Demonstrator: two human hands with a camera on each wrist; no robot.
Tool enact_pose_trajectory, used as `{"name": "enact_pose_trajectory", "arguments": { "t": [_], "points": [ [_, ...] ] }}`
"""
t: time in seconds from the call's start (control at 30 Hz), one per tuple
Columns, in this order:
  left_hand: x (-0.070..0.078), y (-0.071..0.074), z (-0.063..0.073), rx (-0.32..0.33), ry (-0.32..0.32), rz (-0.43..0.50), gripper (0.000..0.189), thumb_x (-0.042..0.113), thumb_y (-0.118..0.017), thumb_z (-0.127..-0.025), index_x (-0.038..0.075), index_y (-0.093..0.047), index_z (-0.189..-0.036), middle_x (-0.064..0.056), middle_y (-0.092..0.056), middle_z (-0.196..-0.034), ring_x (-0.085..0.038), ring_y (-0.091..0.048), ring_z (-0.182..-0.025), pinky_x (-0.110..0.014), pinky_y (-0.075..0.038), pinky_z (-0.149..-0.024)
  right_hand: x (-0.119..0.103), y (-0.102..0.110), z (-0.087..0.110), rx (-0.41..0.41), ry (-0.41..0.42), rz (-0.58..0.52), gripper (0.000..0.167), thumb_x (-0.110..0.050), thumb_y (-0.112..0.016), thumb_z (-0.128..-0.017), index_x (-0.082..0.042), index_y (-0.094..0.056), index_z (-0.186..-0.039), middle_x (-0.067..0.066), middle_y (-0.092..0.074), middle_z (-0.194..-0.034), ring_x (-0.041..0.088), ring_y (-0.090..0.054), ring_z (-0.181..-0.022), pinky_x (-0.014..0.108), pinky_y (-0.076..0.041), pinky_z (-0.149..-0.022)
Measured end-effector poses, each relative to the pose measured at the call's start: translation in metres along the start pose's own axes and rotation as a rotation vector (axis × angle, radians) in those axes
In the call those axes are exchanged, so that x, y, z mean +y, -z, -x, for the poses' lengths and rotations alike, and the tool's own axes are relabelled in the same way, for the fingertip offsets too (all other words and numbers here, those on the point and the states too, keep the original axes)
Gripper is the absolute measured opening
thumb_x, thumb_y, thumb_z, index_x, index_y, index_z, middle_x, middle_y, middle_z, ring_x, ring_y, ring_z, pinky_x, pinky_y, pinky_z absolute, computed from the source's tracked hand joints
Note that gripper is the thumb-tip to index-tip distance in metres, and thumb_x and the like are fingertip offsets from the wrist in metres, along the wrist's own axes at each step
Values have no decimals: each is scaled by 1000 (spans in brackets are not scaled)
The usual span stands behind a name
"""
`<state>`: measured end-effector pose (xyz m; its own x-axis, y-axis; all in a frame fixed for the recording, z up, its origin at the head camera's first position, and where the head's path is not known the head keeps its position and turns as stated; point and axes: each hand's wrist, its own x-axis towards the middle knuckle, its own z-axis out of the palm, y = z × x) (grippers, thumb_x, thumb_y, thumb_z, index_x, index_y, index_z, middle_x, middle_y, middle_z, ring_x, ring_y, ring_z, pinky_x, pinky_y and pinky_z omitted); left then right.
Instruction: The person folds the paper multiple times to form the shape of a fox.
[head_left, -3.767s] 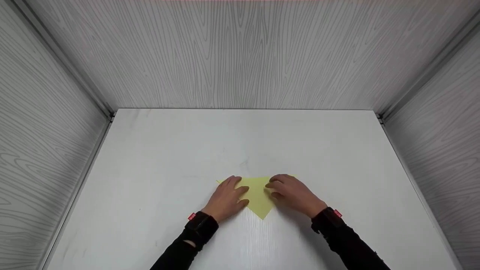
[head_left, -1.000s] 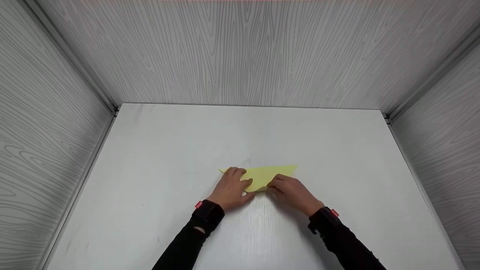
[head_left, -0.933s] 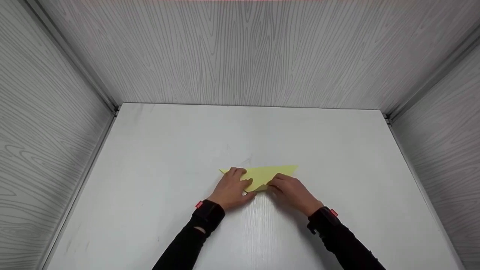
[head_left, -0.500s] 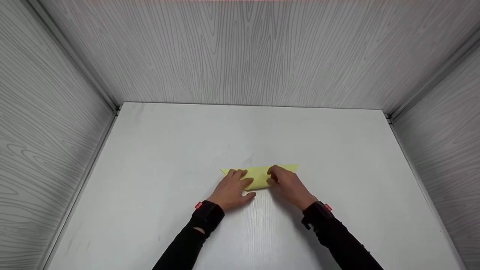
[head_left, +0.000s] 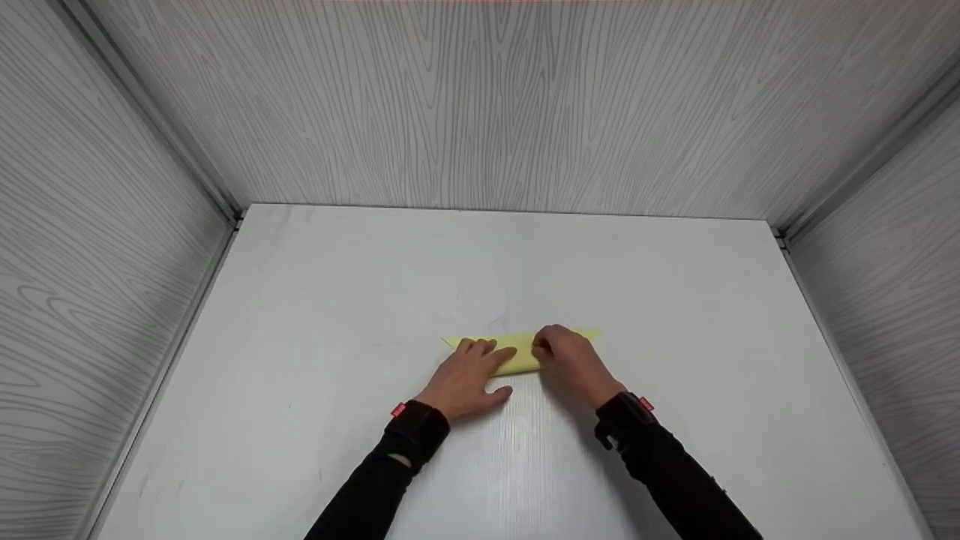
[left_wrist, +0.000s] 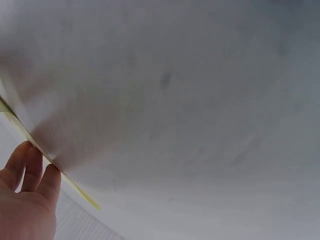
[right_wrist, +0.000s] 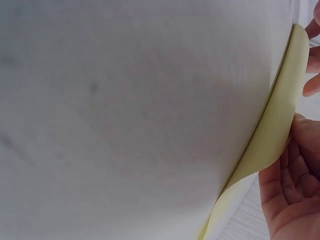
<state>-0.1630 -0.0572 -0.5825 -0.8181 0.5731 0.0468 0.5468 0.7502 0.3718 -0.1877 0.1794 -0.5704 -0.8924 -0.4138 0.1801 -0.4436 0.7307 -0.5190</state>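
Observation:
A sheet of yellow paper [head_left: 524, 361] lies folded into a long low shape, its two pointed ends sticking out past the hands. My left hand [head_left: 461, 379] rests on its left part with fingers spread and thumb stretched out below the near edge. With curled fingers and thumb, my right hand [head_left: 576, 364] pinches the turned-up flap near the far edge. In the right wrist view the paper [right_wrist: 277, 120] bulges in a rounded fold along its near side. The left wrist view has the paper edge [left_wrist: 80, 191] running under the left fingertips [left_wrist: 51, 175].
The hands work on a white tabletop [head_left: 360, 300] with faint smudges. Grey wood-grain panels stand at the back [head_left: 480, 105], at the left [head_left: 90, 262] and at the right [head_left: 892, 247]. Black bands circle both wrists.
The paper's near corner, which pointed toward me, has been turned up and away, leaving a straighter near edge. My right hand has moved up toward the far edge; the left stays nearly in place.

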Motion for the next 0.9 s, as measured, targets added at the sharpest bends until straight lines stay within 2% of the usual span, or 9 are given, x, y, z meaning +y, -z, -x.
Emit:
{"name": "enact_pose_trajectory", "arguments": {
  "t": [0.2, 0.5, 0.7, 0.9],
  "points": [
    [0, -3, -2, -23, 17, -33, 62, 51, -61, -97, 26, -51, -153, -14, -53, -148, -33, -48, -130, -43, -45, -108, -2, -3, -6, -26, -52, 4, 5, -1, -65, -96, -1, -70, -98, 9, -67, -93, 23, -64, -86, 39, -55, -79],
    [3, 0, -2, -25, 15, -58, 64, 53, -60, -97, 23, -53, -153, -14, -53, -147, -34, -49, -128, -43, -45, -108, -2, -5, -12, -10, -92, 25, 5, 2, -67, -93, 0, -71, -95, 9, -68, -90, 24, -64, -84, 40, -55, -78],
    [5, 0, -3, -19, 23, -56, 65, 56, -59, -97, 21, -54, -152, -14, -54, -146, -35, -50, -125, -44, -46, -105, -2, -6, -13, 2, -83, 34, 6, 4, -66, -92, -1, -70, -92, 8, -66, -87, 23, -63, -82, 40, -54, -76],
    [6, -3, -4, 19, 17, -92, 63, 58, -59, -97, 20, -59, -147, -15, -56, -142, -35, -52, -121, -43, -49, -100, 0, -8, -11, 12, -35, 20, 9, 7, -64, -91, -1, -66, -92, 8, -64, -88, 22, -58, -81, 38, -51, -76]
  ]
}}
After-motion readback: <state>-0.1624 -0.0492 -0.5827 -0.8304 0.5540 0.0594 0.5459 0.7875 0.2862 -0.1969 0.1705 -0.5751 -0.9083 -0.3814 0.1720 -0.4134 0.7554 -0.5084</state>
